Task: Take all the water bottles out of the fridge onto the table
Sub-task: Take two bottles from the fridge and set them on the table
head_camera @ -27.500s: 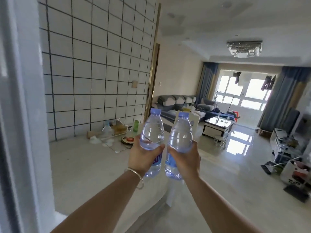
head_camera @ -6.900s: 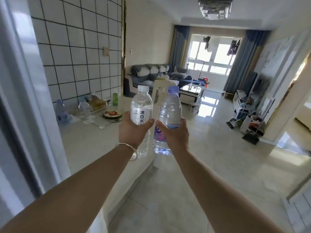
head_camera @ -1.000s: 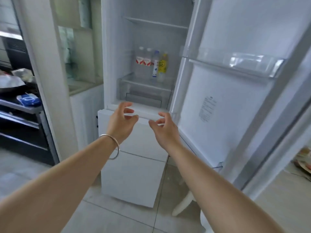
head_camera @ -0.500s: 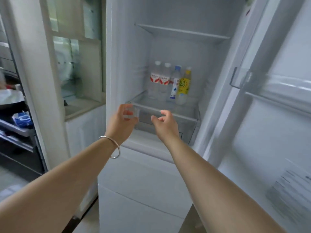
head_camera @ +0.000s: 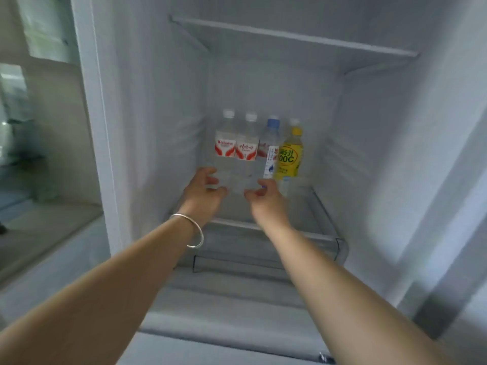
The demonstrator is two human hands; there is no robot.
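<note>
Reaching into the fridge (head_camera: 147,106), the left hand (head_camera: 203,192) and right hand (head_camera: 264,197), fingers loosely spread and empty, must next close round the two red-labelled water bottles (head_camera: 235,148) just beyond them.

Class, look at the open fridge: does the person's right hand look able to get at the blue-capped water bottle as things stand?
Probably yes. The right hand is already inside the fridge, just below and in front of the blue-capped water bottle, and nothing stands between them. The yellow drink bottle crowds its right side, so the fingers have little room there.
</note>
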